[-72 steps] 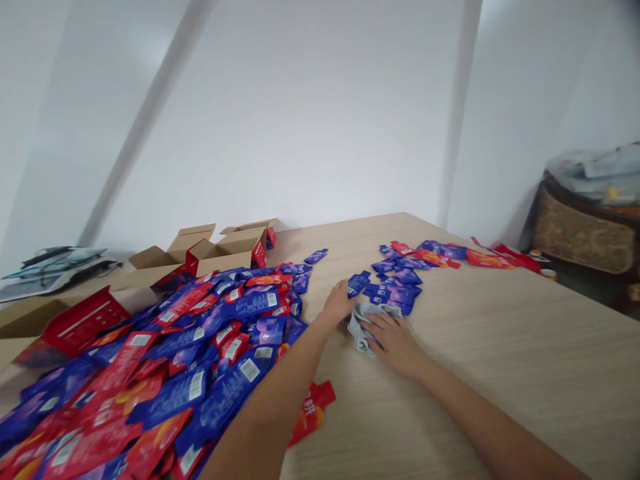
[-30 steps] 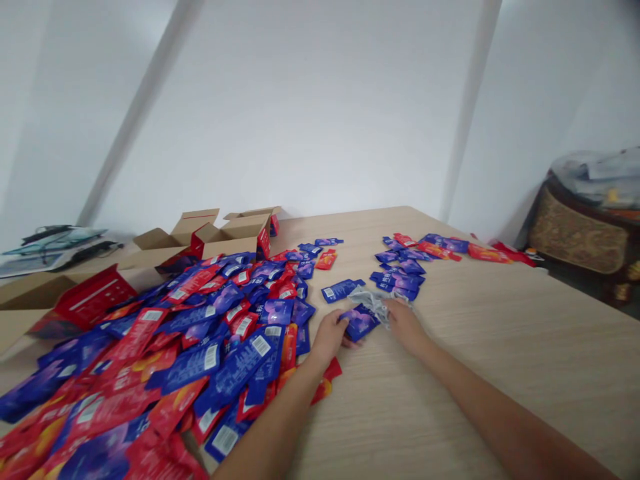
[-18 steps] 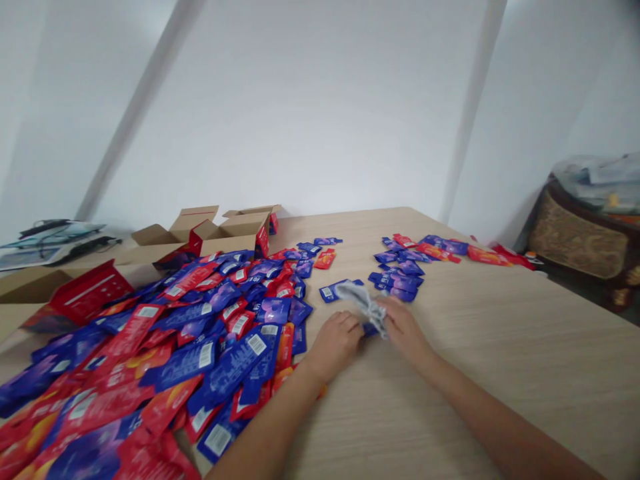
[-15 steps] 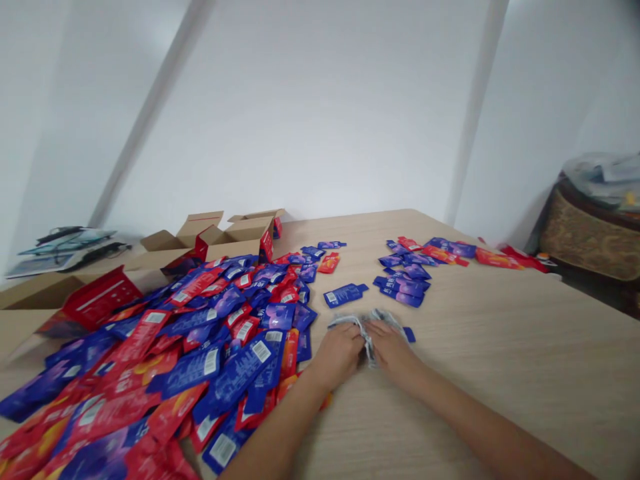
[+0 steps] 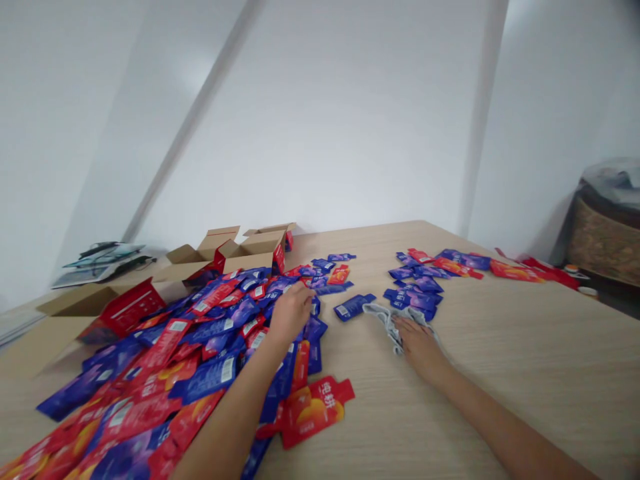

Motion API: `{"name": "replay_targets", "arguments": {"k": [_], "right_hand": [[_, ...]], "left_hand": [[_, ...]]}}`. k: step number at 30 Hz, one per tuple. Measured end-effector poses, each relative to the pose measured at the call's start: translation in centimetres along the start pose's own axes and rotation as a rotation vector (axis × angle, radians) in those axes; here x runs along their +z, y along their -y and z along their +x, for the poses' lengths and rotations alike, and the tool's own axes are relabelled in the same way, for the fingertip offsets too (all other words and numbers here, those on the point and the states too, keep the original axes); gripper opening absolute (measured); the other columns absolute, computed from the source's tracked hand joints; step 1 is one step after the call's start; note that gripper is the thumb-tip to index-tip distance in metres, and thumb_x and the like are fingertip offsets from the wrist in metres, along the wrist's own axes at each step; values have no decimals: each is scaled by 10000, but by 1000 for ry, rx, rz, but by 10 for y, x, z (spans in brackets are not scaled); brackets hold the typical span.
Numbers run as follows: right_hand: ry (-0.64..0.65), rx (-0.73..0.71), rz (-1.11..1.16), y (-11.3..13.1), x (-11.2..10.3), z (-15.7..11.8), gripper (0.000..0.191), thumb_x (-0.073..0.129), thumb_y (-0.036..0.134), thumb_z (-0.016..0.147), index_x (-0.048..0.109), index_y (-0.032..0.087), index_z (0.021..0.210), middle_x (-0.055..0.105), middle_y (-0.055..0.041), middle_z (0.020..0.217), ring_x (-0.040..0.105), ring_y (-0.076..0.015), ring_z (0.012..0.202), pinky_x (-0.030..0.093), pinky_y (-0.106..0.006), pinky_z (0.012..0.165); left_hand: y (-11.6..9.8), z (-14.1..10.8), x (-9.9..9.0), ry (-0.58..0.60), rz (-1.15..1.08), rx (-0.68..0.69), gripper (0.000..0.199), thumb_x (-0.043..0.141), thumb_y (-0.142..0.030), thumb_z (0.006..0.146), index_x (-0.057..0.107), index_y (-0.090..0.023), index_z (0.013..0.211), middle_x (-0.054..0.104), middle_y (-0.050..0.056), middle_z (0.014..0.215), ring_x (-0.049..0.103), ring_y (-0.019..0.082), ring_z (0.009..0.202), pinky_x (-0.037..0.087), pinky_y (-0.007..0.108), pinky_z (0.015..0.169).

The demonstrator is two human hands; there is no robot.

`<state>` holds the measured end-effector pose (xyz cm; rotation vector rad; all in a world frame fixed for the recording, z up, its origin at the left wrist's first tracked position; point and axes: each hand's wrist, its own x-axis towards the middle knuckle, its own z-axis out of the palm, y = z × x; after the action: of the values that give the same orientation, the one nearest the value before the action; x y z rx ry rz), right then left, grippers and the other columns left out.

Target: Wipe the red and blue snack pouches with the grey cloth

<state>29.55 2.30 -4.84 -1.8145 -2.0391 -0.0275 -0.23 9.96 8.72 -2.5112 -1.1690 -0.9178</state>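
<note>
My left hand [image 5: 291, 310] is over the right edge of a big heap of red and blue pouches [image 5: 210, 327]. Its fingers look pinched at the end of a blue pouch [image 5: 333, 288], which points to the right. My right hand [image 5: 417, 343] rests on a crumpled grey-white cloth [image 5: 387, 320] on the table, its fingers gripping the folds. Just beyond the cloth lie another blue pouch [image 5: 354, 307] and a small group of blue pouches [image 5: 413, 300].
Open cardboard boxes [image 5: 255, 247] stand behind the heap. A red pouch [image 5: 320, 408] lies at the heap's near right edge. More red and blue pouches [image 5: 460, 261] trail toward the table's right edge. Papers [image 5: 103, 260] are stacked at far left.
Both hands were together on the cloth. My left hand has left it and moved to the heap with a blue pouch. My right hand stays on the cloth, which is now more spread.
</note>
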Motion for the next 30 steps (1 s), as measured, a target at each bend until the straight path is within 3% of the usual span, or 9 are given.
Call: {"name": "replay_targets", "arguments": {"k": [3,6,9,12,16,19,21,25,30], "right_hand": [[0,4,11,3,1,1,564,343,59,757,519,155,1284,477,-67,1381,391,-211,1285,314,-424,1027],[-11,-6,22,3,1,2,565,352,64,755,521,168,1284,479,-58,1380,390,-211,1285,307,-417,1033],[-23,-4,36,3,-1,2,564,356,69,756,527,184,1281,483,-56,1376,394,-218,1282,307,-419,1032],[-20,-1,55,10,-4,3,510,346,127,809,537,198,1276,501,-50,1361,399,-221,1275,295,-422,1037],[-12,20,56,23,-7,3,457,334,355,899,547,195,1270,499,-66,1362,376,-249,1283,254,-456,1045],[5,27,39,25,-9,3,524,373,475,881,510,197,1304,455,-75,1398,341,-259,1302,219,-469,1053],[10,62,23,22,-11,3,521,384,467,878,494,207,1316,439,-71,1411,333,-250,1307,204,-464,1057],[-6,131,-4,16,-15,4,478,369,394,893,495,207,1314,438,-64,1413,345,-237,1297,203,-432,1057],[-47,155,-24,23,-11,10,454,355,339,905,490,201,1315,451,-71,1402,344,-241,1294,212,-412,1049]], "left_hand": [[47,0,-25,-118,269,-79,218,441,-160,878,658,-143,881,596,78,869,558,206,867,448,319,783],[78,-14,-30,-63,421,-97,205,450,-131,848,650,-153,812,590,112,860,531,254,895,430,387,814],[86,-26,-20,76,597,-145,166,496,-164,821,628,-186,724,587,111,833,522,261,877,435,393,790],[67,-20,-3,93,624,-200,235,498,-320,847,635,-153,754,581,138,862,503,304,934,429,433,794],[8,12,43,125,452,-49,328,483,-362,864,604,-136,1069,573,138,1099,462,293,1085,384,437,920],[-33,34,100,250,242,128,410,451,-347,886,494,-203,1268,509,97,1301,398,260,1230,295,442,1039],[-46,45,138,360,142,179,428,415,-366,900,460,-256,1311,443,63,1393,330,278,1304,242,506,1065],[-30,69,188,432,148,30,441,308,-382,924,478,-275,1317,411,62,1427,256,327,1349,139,626,1052],[21,102,198,452,416,-299,473,353,-240,869,506,-139,1306,370,167,1435,159,393,1370,21,667,1028]]}}
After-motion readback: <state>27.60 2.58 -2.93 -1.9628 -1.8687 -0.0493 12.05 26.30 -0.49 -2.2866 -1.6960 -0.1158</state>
